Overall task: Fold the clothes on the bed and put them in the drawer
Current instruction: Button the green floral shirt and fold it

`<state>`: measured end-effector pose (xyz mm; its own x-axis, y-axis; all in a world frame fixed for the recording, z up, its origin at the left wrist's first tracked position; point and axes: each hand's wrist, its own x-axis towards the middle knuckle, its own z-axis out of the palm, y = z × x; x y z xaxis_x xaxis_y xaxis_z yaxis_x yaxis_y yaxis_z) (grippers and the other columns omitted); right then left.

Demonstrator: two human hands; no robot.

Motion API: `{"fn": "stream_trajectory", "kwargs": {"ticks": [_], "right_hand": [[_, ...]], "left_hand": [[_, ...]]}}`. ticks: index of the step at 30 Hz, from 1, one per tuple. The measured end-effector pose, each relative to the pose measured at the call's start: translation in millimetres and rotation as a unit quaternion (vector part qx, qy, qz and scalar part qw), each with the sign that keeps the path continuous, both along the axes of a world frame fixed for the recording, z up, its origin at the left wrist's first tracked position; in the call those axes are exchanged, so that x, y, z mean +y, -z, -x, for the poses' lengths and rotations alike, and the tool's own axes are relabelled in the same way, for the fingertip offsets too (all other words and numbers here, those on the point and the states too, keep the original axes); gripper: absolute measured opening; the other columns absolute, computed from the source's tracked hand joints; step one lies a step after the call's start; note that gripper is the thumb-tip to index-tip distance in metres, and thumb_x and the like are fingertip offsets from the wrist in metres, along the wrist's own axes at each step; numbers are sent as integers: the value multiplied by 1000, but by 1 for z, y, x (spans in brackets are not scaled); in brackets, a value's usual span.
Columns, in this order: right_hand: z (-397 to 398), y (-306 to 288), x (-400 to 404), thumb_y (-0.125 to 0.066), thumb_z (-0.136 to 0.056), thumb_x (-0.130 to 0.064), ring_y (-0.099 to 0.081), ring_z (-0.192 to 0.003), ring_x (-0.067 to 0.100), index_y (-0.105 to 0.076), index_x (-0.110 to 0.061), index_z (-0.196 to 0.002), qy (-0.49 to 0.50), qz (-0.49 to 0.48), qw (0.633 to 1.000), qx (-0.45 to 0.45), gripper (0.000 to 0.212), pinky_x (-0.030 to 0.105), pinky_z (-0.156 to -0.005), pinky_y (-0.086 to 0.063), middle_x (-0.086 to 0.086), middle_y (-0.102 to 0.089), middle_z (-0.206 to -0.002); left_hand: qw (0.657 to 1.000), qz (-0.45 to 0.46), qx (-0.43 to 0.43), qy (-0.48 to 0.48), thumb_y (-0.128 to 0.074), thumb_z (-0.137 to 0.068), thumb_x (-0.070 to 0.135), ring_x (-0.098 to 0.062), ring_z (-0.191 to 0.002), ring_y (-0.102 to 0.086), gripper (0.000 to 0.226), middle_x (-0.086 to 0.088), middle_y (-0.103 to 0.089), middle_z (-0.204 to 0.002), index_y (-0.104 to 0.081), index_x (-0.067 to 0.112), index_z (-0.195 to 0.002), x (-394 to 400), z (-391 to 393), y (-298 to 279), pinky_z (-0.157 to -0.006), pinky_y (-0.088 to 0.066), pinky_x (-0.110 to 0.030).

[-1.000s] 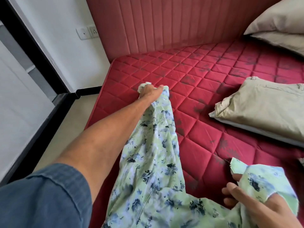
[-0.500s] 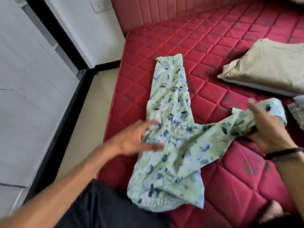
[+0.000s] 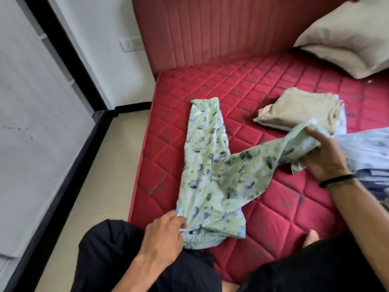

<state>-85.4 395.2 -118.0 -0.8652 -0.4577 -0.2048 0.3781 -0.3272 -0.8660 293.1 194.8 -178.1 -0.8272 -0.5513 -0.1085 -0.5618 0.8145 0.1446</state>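
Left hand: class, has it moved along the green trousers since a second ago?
Yes. The left hand has come back from the far leg cuff to the waistband of the green trousers, near the mattress edge.

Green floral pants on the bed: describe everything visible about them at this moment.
The green floral pants look like thin, light cotton, pale green with dark blue flower print. They lie on the red quilted mattress. One leg lies flat, stretched toward the headboard; the other is lifted off to the right, gripped near its hem by the right hand. The left hand pinches the gathered waistband at the near edge.
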Motion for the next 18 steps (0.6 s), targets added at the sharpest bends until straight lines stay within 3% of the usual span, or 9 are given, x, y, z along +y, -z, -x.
{"fn": "stream_trajectory", "kwargs": {"ticks": [2, 4, 6, 7, 9, 11, 13, 16, 18], "right_hand": [[-3, 13, 15, -67, -94, -33, -69, -70, 10, -69, -22, -82, 61, 21, 994, -94, 17, 25, -63, -57, -4, -73, -81], [9, 37, 24, -83, -78, -32, -66, -84, 13, -65, -20, -92, 136, 28, 973, -184, 27, 31, -70, -58, -2, -67, -99], [19, 43, 23, -71, -90, -21, -64, -94, 17, -63, -17, -98, 142, 47, 970, -193, 13, 34, -83, -56, -1, -61, -102], [22, 42, 19, -64, -94, -14, -64, -101, 20, -64, -15, -103, 126, 59, 972, -191, 9, 37, -93, -54, 0, -61, -104], [27, 32, 12, -57, -92, -4, -65, -110, 26, -67, -9, -115, 117, 59, 973, -192, 26, 42, -104, -52, 5, -66, -107], [32, 25, 19, -51, -91, -2, -73, -92, 24, -72, -5, -104, 120, 116, 969, -179, 25, 40, -90, -60, 6, -73, -93], [38, 30, 25, -62, -86, -12, -72, -92, 23, -68, -11, -96, 159, 131, 960, -190, 12, 41, -80, -63, 3, -70, -89], [55, 48, 30, -79, -80, -48, -63, -114, 31, -65, -12, -110, 176, 63, 958, -217, 50, 53, -97, -54, 9, -64, -110], [62, 50, 24, -76, -81, -58, -64, -114, 35, -63, -10, -112, 154, 76, 953, -250, 59, 54, -91, -54, 14, -63, -117]], "left_hand": [[998, -26, -55, 18, -57, -93, 24, -13, -110, -64, 32, 17, -58, -123, -67, 34, -122, -7, 7, -4, -90, -50, -32], [988, -69, -134, 36, -61, -90, 31, -14, -111, -65, 32, 11, -61, -125, -68, 37, -120, -16, 23, -14, -95, -50, -30], [974, -139, -172, 48, -67, -84, 48, -11, -93, -68, 22, 9, -64, -108, -70, 42, -104, -27, 40, -25, -86, -54, -24], [972, -168, -158, 52, -68, -81, 56, -6, -85, -68, 24, 10, -65, -100, -71, 43, -101, -31, 51, -29, -81, -55, -23], [978, -189, -64, 66, -67, -84, 64, 1, -83, -64, 33, 16, -66, -95, -68, 45, -111, -28, 77, -32, -78, -52, -19], [975, -200, 24, 92, -64, -88, 66, 3, -91, -59, 39, 20, -63, -100, -63, 46, -122, -12, 101, -29, -82, -48, -19], [966, -219, 49, 127, -60, -88, 69, 2, -103, -53, 49, 22, -55, -109, -56, 46, -132, 11, 115, -12, -95, -46, -23], [977, -150, 5, 151, -48, -81, 81, -3, -113, -40, 67, 20, -40, -119, -44, 51, -141, 39, 125, 32, -104, -36, -23], [985, -92, -1, 143, -39, -71, 88, -6, -111, -39, 76, 18, -35, -117, -38, 57, -140, 44, 123, 50, -101, -34, -22]]}}
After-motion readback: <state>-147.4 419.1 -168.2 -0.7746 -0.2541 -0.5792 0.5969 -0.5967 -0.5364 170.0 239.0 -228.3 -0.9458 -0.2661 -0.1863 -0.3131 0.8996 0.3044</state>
